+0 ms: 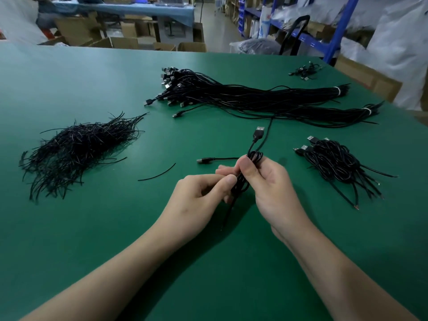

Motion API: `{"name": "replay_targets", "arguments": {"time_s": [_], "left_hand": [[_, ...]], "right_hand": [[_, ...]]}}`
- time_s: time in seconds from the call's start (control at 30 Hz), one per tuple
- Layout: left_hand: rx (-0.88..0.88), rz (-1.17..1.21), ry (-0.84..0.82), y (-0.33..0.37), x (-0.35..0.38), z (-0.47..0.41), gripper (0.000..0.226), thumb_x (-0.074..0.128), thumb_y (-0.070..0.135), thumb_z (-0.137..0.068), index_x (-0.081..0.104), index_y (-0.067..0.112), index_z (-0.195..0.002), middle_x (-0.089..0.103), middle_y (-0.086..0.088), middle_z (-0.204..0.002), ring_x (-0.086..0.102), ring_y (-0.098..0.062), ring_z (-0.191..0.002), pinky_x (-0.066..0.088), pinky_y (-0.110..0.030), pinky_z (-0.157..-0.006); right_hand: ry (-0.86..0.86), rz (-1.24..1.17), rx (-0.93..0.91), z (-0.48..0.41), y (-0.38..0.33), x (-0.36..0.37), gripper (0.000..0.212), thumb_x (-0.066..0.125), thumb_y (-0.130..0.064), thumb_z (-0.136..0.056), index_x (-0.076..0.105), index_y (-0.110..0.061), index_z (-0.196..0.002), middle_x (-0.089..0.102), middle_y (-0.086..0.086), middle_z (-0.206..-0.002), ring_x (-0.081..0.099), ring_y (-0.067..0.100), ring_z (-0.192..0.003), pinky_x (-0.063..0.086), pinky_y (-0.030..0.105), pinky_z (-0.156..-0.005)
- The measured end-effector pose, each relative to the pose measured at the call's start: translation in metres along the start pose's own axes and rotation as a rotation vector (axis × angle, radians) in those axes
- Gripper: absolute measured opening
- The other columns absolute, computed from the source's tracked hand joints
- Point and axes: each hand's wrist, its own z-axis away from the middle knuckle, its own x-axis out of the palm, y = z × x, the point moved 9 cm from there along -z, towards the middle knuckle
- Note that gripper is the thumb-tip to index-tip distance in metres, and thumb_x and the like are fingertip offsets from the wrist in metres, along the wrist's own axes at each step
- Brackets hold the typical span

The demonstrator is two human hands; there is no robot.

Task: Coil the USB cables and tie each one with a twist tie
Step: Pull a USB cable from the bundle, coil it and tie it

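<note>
A coiled black USB cable (252, 158) is held upright above the green table (115, 228). My right hand (268, 186) grips the coil with thumb and fingers, and the cable's USB plug (259, 132) sticks up above it. My left hand (203, 195) pinches the lower part of the same coil from the left; whether it also holds a twist tie is hidden. The cable's tail (228, 214) hangs down between my hands. A pile of black twist ties (78, 151) lies to the left. One loose twist tie (157, 173) lies near my left hand.
A long bundle of uncoiled USB cables (243, 98) stretches across the far middle of the table. A heap of coiled cables (335, 163) lies at the right. One loose cable (208, 159) lies behind my hands. A small clump of cables (305, 70) sits far right. Boxes and shelves stand beyond.
</note>
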Motion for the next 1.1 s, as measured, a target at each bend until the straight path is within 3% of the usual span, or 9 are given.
{"name": "replay_targets", "arguments": {"time_s": [0.1, 0.2, 0.3, 0.43, 0.6, 0.73, 0.83, 0.93, 1.1], "left_hand": [[-0.075, 0.144, -0.078, -0.006, 0.006, -0.002, 0.058, 0.051, 0.069, -0.093, 0.072, 0.015, -0.087, 0.064, -0.010, -0.066, 0.042, -0.016, -0.056, 0.035, -0.030, -0.055], [-0.085, 0.322, -0.159, -0.001, 0.012, -0.002, 0.041, 0.054, 0.050, -0.094, 0.075, 0.015, -0.093, 0.077, -0.002, -0.081, 0.054, -0.007, -0.054, 0.043, -0.020, -0.054], [-0.067, 0.358, -0.208, 0.004, 0.014, -0.001, 0.029, 0.055, 0.031, -0.099, 0.072, 0.009, -0.091, 0.074, 0.006, -0.075, 0.060, 0.003, -0.056, 0.043, -0.011, -0.055], [-0.086, 0.369, -0.296, 0.007, 0.016, 0.002, 0.032, 0.055, 0.037, -0.093, 0.070, 0.010, -0.086, 0.070, 0.006, -0.070, 0.057, 0.001, -0.060, 0.043, -0.011, -0.060], [-0.090, 0.344, -0.292, 0.006, 0.017, 0.003, 0.034, 0.057, 0.039, -0.092, 0.068, 0.010, -0.078, 0.065, -0.001, -0.068, 0.052, -0.007, -0.059, 0.042, -0.014, -0.059], [-0.091, 0.331, -0.262, 0.005, 0.016, 0.002, 0.028, 0.059, 0.039, -0.090, 0.072, 0.024, -0.070, 0.064, -0.001, -0.067, 0.053, -0.010, -0.058, 0.043, -0.016, -0.057], [-0.056, 0.251, -0.224, 0.005, 0.015, 0.001, 0.031, 0.060, 0.036, -0.095, 0.071, 0.030, -0.067, 0.064, 0.004, -0.062, 0.052, -0.009, -0.053, 0.041, -0.015, -0.053], [-0.021, 0.192, -0.218, 0.006, 0.015, 0.002, 0.031, 0.059, 0.033, -0.099, 0.071, 0.027, -0.070, 0.062, 0.009, -0.060, 0.052, -0.004, -0.051, 0.040, -0.013, -0.052], [0.017, 0.063, -0.216, 0.004, 0.013, 0.002, 0.030, 0.061, 0.032, -0.100, 0.073, 0.018, -0.077, 0.063, 0.004, -0.061, 0.051, -0.006, -0.049, 0.041, -0.018, -0.051]], "right_hand": [[-0.054, -0.078, -0.018, 0.003, -0.003, 0.009, 0.025, 0.050, -0.030, -0.103, 0.059, -0.010, -0.089, 0.078, 0.009, -0.102, 0.069, 0.014, -0.114, 0.059, 0.030, -0.082], [-0.078, -0.147, 0.002, 0.006, -0.004, 0.015, 0.029, 0.051, -0.034, -0.099, 0.057, -0.007, -0.090, 0.078, 0.007, -0.105, 0.066, 0.009, -0.118, 0.058, 0.025, -0.066], [-0.099, -0.173, 0.022, 0.008, -0.003, 0.018, 0.031, 0.051, -0.038, -0.096, 0.056, -0.009, -0.089, 0.078, 0.004, -0.107, 0.062, 0.007, -0.123, 0.055, 0.023, -0.062], [-0.149, -0.197, 0.038, 0.010, -0.002, 0.023, 0.032, 0.051, -0.041, -0.095, 0.058, -0.011, -0.089, 0.076, 0.000, -0.114, 0.060, 0.008, -0.127, 0.054, 0.022, -0.060], [-0.170, -0.229, 0.079, 0.011, -0.002, 0.025, 0.031, 0.053, -0.041, -0.094, 0.060, -0.012, -0.085, 0.075, 0.002, -0.118, 0.071, 0.029, -0.105, 0.055, 0.027, -0.055], [-0.178, -0.199, 0.130, 0.010, 0.000, 0.024, 0.033, 0.053, -0.041, -0.094, 0.059, -0.009, -0.088, 0.075, 0.004, -0.115, 0.055, 0.055, -0.111, 0.058, 0.031, -0.059], [-0.212, -0.193, 0.143, 0.010, -0.002, 0.023, 0.027, 0.051, -0.043, -0.094, 0.066, -0.021, -0.088, 0.076, 0.007, -0.114, 0.057, 0.049, -0.113, 0.060, 0.039, -0.070], [-0.259, -0.226, 0.157, 0.010, -0.002, 0.023, 0.034, 0.047, -0.041, -0.097, 0.058, -0.009, -0.096, 0.074, 0.012, -0.116, 0.068, 0.030, -0.112, 0.059, 0.036, -0.068], [-0.304, -0.366, 0.240, 0.013, 0.007, 0.028, 0.032, 0.043, -0.044, -0.098, 0.049, -0.013, -0.096, 0.072, 0.016, -0.121, 0.067, 0.025, -0.081, 0.056, 0.034, -0.066]]}}
